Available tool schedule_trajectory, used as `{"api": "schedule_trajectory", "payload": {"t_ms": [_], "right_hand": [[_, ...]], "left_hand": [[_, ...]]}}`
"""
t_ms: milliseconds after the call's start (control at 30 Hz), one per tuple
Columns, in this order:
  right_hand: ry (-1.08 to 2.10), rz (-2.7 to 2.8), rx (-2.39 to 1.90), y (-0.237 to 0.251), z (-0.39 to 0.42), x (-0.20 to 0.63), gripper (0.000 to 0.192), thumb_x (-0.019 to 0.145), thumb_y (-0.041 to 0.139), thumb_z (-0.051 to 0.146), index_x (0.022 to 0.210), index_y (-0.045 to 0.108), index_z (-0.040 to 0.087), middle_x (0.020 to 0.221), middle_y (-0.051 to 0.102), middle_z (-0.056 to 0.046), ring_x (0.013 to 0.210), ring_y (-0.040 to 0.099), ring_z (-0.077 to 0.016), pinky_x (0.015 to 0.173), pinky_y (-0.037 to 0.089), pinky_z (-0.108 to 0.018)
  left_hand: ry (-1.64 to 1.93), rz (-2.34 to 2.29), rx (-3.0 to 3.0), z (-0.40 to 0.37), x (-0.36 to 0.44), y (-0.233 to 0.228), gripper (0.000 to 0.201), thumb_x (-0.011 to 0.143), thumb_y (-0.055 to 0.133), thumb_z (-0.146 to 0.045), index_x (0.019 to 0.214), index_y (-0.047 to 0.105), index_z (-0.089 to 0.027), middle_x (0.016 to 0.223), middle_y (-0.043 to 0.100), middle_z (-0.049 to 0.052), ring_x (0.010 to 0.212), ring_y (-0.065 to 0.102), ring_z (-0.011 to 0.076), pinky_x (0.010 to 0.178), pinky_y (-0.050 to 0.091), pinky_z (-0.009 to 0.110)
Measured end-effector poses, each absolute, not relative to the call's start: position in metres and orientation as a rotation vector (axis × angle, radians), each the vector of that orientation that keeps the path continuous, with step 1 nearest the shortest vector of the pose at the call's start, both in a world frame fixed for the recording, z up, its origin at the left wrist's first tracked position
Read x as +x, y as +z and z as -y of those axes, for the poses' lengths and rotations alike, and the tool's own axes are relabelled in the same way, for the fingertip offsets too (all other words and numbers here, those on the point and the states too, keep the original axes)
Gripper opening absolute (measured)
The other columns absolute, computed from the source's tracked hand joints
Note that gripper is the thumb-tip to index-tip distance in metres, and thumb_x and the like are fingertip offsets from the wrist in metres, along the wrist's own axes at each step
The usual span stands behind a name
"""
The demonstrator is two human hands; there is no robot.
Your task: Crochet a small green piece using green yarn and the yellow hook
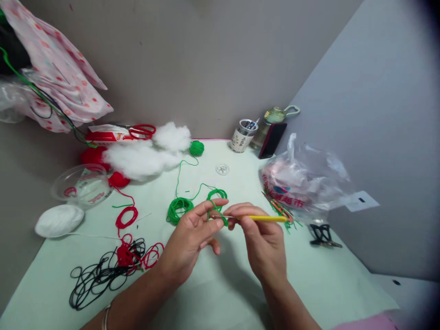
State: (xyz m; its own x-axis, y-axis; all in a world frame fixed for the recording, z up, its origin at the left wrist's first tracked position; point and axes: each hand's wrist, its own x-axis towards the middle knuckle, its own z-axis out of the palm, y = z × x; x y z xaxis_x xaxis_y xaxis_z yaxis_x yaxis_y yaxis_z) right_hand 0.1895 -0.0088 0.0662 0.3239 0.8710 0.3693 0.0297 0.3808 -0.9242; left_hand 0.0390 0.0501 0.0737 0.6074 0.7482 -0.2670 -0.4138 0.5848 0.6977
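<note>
In the middle of the head view my right hand [263, 243] is closed round a crochet hook with a yellow handle [268, 218]. Its thin metal shaft points left, to the fingers of my left hand [192, 233]. That hand pinches green yarn [225, 222] between thumb and fingers, with a strand looped over the index finger. The hook's tip meets the yarn there; its exact seat in the loop is too small to tell. Behind the hands lie loose green yarn coils [179, 210], from which a strand leads back to a small green ball [196, 148].
Left: black cord [99, 275], tangled red yarn [127, 254], a white yarn ball [59, 220], a clear plastic tub [57, 185], white stuffing [137, 160] and red scissors [142, 132]. Right: a plastic bag [305, 178], a black hair clip [323, 234], a phone [272, 141] and a pen tin [241, 140].
</note>
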Motion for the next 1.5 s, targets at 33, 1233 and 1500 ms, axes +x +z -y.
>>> {"api": "schedule_trajectory", "payload": {"t_ms": [33, 1233, 1500], "right_hand": [[0.696, 1.133, -1.052, 0.066, 0.009, 0.188, 0.016, 0.103, 0.067, 0.029, 0.102, 0.082, 0.026, 0.097, 0.079, -0.004, 0.083, 0.070, -0.0142, 0.076, 0.059, -0.026], [0.742, 1.038, -1.019, 0.066, 0.014, 0.191, 0.025, 0.110, 0.051, 0.029, 0.102, 0.075, 0.027, 0.096, 0.078, -0.002, 0.069, 0.072, -0.0135, 0.065, 0.062, -0.029], [0.055, 1.654, -1.296, 0.054, 0.026, 0.186, 0.034, 0.097, 0.070, 0.017, 0.124, 0.077, 0.036, 0.109, 0.079, -0.006, 0.099, 0.077, -0.0233, 0.081, 0.066, -0.035]], "left_hand": [[0.730, -0.591, 0.663, -0.049, 0.040, 0.073, 0.042, 0.074, 0.091, -0.018, 0.116, 0.081, -0.020, 0.089, 0.067, -0.001, 0.051, 0.038, 0.0029, 0.047, 0.050, 0.018], [0.733, -0.617, 0.693, -0.047, 0.038, 0.076, 0.030, 0.082, 0.087, -0.026, 0.110, 0.081, -0.019, 0.083, 0.059, -0.005, 0.046, 0.032, -0.0006, 0.051, 0.054, 0.021], [0.780, -0.663, 0.590, -0.041, 0.044, 0.075, 0.041, 0.080, 0.090, -0.029, 0.116, 0.077, -0.017, 0.069, 0.052, -0.008, 0.048, 0.029, 0.0016, 0.050, 0.045, 0.018]]}}
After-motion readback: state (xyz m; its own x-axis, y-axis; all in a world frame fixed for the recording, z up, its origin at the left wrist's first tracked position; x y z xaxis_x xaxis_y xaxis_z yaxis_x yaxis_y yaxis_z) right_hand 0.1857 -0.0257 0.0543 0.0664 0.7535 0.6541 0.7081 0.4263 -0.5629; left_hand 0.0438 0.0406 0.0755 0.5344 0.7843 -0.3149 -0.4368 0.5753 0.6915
